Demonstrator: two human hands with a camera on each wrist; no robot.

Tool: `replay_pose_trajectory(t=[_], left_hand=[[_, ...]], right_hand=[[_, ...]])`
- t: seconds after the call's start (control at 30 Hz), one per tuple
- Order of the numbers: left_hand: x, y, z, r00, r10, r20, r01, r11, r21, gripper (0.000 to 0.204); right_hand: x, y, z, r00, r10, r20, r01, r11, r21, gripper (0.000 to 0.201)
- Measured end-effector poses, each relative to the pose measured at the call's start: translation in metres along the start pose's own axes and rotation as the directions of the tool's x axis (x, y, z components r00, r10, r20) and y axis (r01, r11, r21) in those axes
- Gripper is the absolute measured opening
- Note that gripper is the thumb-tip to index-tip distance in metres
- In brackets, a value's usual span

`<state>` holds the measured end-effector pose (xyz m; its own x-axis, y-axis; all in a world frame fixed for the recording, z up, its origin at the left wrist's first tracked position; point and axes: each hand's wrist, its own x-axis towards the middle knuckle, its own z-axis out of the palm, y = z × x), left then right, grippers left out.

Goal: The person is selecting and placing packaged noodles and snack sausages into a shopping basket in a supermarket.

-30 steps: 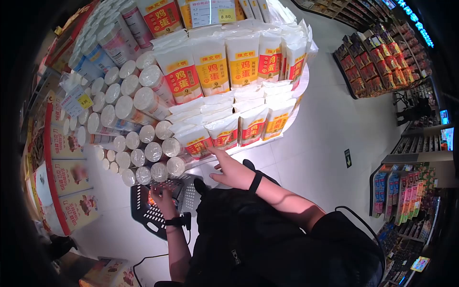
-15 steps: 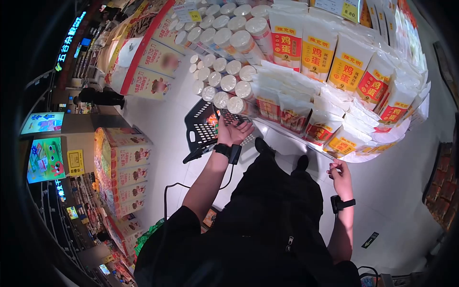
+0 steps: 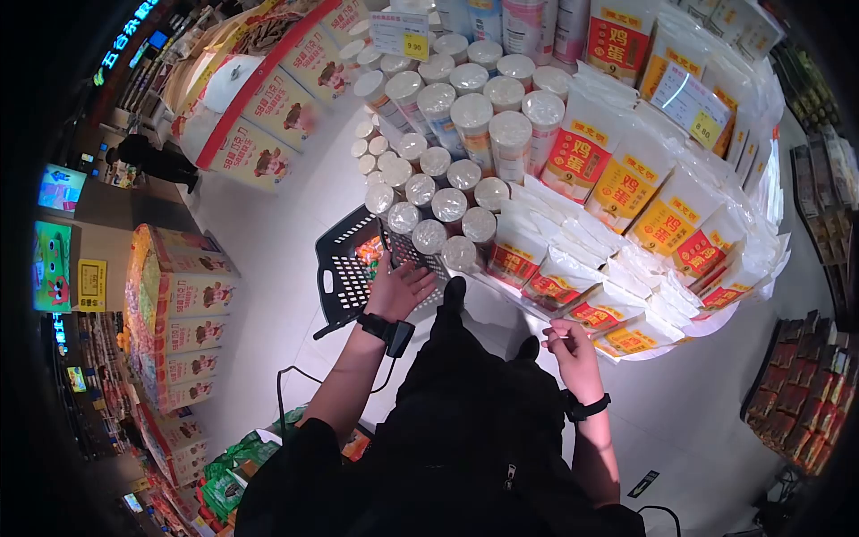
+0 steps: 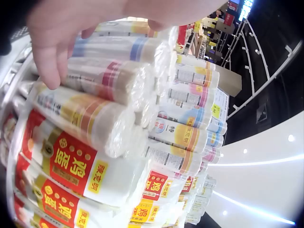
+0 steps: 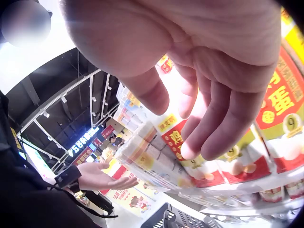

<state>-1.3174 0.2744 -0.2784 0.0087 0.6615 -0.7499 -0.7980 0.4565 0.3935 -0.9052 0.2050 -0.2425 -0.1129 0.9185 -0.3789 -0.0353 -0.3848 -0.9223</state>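
My left hand (image 3: 400,288) is held palm up with fingers spread, over the near side of a black shopping basket (image 3: 333,259) on the floor. It holds nothing. In the left wrist view its fingers overlap the stacked cylindrical packs (image 4: 90,118). My right hand (image 3: 577,358) hangs with loosely curled fingers just in front of the lowest row of flat red and yellow noodle packs (image 3: 595,313). Nothing shows between its fingers, and in the right wrist view they overlap the packs (image 5: 242,166) behind. Orange packaging (image 3: 369,249) lies in the basket.
A tiered display carries cylindrical packs (image 3: 472,116) on the left and upright noodle packs (image 3: 577,157) on the right. Price signs (image 3: 400,34) stand on it. Decorated boxes (image 3: 259,148) flank the aisle at left. Another person (image 3: 152,161) stands beyond them. A snack rack (image 3: 796,389) stands at right.
The head view has swung round. My right hand has drawn back from the lowest noodle packs. My left hand, formerly curled over the basket, has turned palm up and spread its fingers.
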Motion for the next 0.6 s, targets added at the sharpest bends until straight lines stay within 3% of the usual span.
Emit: replay_pose_trajectory(t=[0.1, 0.2, 0.27, 0.4, 0.5, 0.6], left_hand=[[-0.003, 0.047, -0.015, 0.993, 0.110, -0.043, -0.106, 0.991, 0.086, 0.070], [0.016, 0.096, -0.041, 0.986, 0.163, 0.032, -0.166, 0.975, 0.148, 0.053], [0.012, 0.129, -0.033, 0.984, 0.176, -0.015, -0.169, 0.965, 0.201, 0.043], [0.039, 0.178, -0.062, 0.964, 0.261, 0.045, -0.265, 0.950, 0.167, 0.039], [0.052, 0.204, -0.068, 0.950, 0.289, 0.118, -0.309, 0.926, 0.217, 0.037], [0.055, 0.223, -0.054, 0.922, 0.347, 0.174, -0.385, 0.876, 0.290, 0.034]], right_hand=[[0.033, -0.045, 0.051, 0.998, -0.053, -0.035, 0.052, 0.998, -0.025, 0.023], [0.072, -0.097, 0.102, 0.979, -0.168, -0.112, 0.155, 0.982, -0.111, 0.024], [0.102, -0.125, 0.131, 0.966, -0.220, -0.136, 0.203, 0.971, -0.126, 0.026], [0.146, -0.166, 0.195, 0.905, -0.398, -0.147, 0.335, 0.883, -0.328, 0.028], [0.153, -0.184, 0.234, 0.893, -0.430, -0.132, 0.337, 0.834, -0.437, 0.028], [0.155, -0.168, 0.251, 0.913, -0.395, -0.104, 0.303, 0.825, -0.477, 0.025]])
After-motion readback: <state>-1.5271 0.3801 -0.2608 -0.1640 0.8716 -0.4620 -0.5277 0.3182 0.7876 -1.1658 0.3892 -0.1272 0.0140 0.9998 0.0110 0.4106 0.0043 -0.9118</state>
